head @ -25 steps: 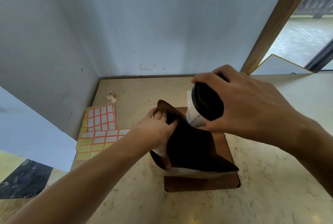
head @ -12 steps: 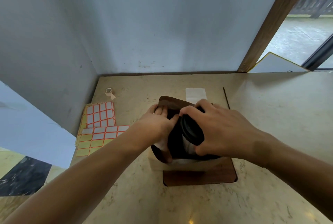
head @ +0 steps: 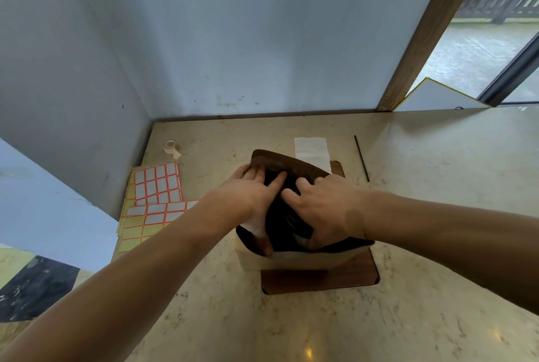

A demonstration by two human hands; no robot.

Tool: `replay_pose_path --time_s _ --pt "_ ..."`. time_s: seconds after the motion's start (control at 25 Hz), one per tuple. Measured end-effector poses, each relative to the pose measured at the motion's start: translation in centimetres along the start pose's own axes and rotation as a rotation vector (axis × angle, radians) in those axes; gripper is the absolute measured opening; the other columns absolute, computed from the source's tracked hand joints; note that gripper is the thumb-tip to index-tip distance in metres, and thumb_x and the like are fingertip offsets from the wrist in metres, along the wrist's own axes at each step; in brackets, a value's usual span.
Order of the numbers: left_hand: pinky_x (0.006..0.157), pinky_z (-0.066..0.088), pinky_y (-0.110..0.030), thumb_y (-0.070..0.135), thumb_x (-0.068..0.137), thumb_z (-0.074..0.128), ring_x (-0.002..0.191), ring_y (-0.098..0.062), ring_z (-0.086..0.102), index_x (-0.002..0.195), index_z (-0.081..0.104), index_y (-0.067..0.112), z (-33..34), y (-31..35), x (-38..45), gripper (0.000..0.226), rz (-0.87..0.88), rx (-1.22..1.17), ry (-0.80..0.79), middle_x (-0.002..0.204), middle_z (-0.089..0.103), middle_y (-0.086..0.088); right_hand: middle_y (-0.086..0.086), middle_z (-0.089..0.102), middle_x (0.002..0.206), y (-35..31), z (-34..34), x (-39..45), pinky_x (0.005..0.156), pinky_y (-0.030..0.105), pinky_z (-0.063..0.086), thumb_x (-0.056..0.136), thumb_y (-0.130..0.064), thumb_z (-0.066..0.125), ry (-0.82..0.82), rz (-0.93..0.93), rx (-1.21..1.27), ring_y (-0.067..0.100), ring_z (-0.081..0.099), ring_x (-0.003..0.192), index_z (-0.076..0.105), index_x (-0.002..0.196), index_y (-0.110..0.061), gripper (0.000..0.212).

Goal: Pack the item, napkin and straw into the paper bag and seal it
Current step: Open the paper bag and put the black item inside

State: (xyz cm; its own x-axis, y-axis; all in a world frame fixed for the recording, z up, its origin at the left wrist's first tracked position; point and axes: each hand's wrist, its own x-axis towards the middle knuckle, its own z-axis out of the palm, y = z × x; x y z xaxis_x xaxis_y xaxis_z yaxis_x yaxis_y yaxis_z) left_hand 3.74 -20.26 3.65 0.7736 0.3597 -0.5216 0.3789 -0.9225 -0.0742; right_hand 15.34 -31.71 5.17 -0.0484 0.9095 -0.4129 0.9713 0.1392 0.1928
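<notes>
A paper bag [head: 291,261], pale outside and dark inside, stands open on a wooden board [head: 320,281]. My left hand [head: 250,201] grips the bag's left rim and holds the mouth wide. My right hand [head: 326,210] is down inside the bag, fingers wrapped over a black-lidded cup [head: 296,223], which is mostly hidden. A white napkin [head: 311,150] lies flat on the counter behind the bag. A thin black straw [head: 361,157] lies to the right of the napkin.
Sheets of red-bordered sticker labels [head: 154,195] lie at the left on the beige stone counter [head: 437,245]. A small roll of tape [head: 170,146] sits near the back-left corner. Walls close off the back and left.
My right hand has lowered the cup from above the bag's mouth down into the bag. The left hand has kept its hold on the rim.
</notes>
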Motion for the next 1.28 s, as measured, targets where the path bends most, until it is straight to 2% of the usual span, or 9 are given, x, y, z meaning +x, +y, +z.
replay_pose_path --time_s 0.12,0.24,0.32,0.4,0.6,0.72,0.88,1.04,1.28 --pt "0.112 -0.015 -0.046 0.075 0.044 0.077 0.144 -0.033 -0.018 0.141 -0.031 0.035 0.3 0.3 0.3 0.151 0.03 -0.057 0.025 0.159 -0.013 -0.019 0.015 0.049 0.126 -0.6 1.1 1.7 0.061 0.03 0.041 0.078 -0.061 0.059 -0.162 -0.065 0.007 0.019 0.042 0.066 0.025 0.143 -0.018 0.085" --pt "0.113 -0.014 -0.046 0.073 0.042 0.079 0.144 -0.032 -0.019 0.137 -0.034 0.043 0.5 1.0 0.8 0.151 0.056 -0.111 0.044 0.159 -0.013 -0.017 0.012 0.039 0.145 -0.7 2.2 4.0 0.087 0.04 0.048 0.079 -0.053 0.065 -0.295 -0.162 0.006 0.029 0.054 0.104 0.022 0.148 -0.026 0.086" --pt "0.112 -0.014 -0.045 0.073 0.043 0.079 0.144 -0.032 -0.018 0.137 -0.033 0.044 0.6 0.9 0.9 0.15 0.07 -0.139 0.057 0.16 -0.011 -0.016 0.009 0.036 0.149 -1.0 3.5 5.2 0.104 0.049 0.04 0.08 -0.048 0.067 -0.232 -0.218 -0.019 0.034 0.043 0.129 0.026 0.147 -0.029 0.081" --pt "0.112 -0.013 -0.045 0.072 0.044 0.08 0.144 -0.033 -0.016 0.137 -0.032 0.045 0.7 0.6 0.8 0.148 0.082 -0.146 0.071 0.16 -0.008 -0.016 0.01 0.032 0.153 -1.3 4.8 6.3 0.108 0.057 0.034 0.082 -0.048 0.065 -0.141 -0.242 -0.067 0.037 0.033 0.137 0.024 0.148 -0.029 0.08" --pt "0.115 -0.005 -0.047 0.067 0.045 0.083 0.146 -0.032 -0.007 0.134 -0.034 0.051 0.7 -0.3 0.7 0.147 0.107 -0.186 0.08 0.16 0.003 -0.012 0.01 0.017 0.16 -2.1 6.8 9.2 0.113 0.067 0.008 0.082 -0.058 0.06 0.042 -0.168 -0.012 0.038 0.008 0.147 0.012 0.152 -0.029 0.09" --pt "0.116 -0.003 -0.045 0.062 0.046 0.085 0.146 -0.03 -0.004 0.132 -0.035 0.053 1.1 -1.0 0.7 0.147 0.139 -0.163 0.116 0.16 0.006 -0.01 0.007 0.014 0.161 -2.0 7.9 9.7 0.112 0.065 0.0 0.084 -0.059 0.057 0.092 -0.163 0.029 0.037 0.006 0.147 0.011 0.152 -0.033 0.086" --pt "0.115 -0.001 -0.044 0.062 0.047 0.084 0.146 -0.03 -0.004 0.134 -0.032 0.05 1.6 -1.8 0.7 0.146 0.166 -0.075 0.138 0.161 0.003 -0.008 0.005 0.012 0.162 -2.1 8.5 10.2 0.112 0.064 0.0 0.086 -0.057 0.055 0.11 -0.182 0.048 0.038 0.005 0.147 0.014 0.15 -0.038 0.079" --pt "0.115 0.001 -0.044 0.063 0.051 0.082 0.146 -0.029 -0.006 0.138 -0.027 0.048 1.7 -2.2 0.7 0.14 0.168 -0.06 0.132 0.161 -0.001 -0.007 0.004 0.012 0.162 -2.5 9.2 10.1 0.114 0.065 0.011 0.088 -0.055 0.054 0.104 -0.244 0.037 0.039 0.007 0.146 0.014 0.148 -0.041 0.074" --pt "0.116 0.002 -0.044 0.061 0.054 0.082 0.146 -0.028 -0.006 0.14 -0.025 0.047 1.8 -2.5 0.6 0.138 0.172 -0.058 0.128 0.162 -0.003 -0.005 0.01 0.019 0.159 -2.6 9.4 10.9 0.11 0.06 0.026 0.091 -0.05 0.051 -0.02 -0.154 0.158 0.041 0.018 0.143 0.016 0.15 -0.035 0.07"
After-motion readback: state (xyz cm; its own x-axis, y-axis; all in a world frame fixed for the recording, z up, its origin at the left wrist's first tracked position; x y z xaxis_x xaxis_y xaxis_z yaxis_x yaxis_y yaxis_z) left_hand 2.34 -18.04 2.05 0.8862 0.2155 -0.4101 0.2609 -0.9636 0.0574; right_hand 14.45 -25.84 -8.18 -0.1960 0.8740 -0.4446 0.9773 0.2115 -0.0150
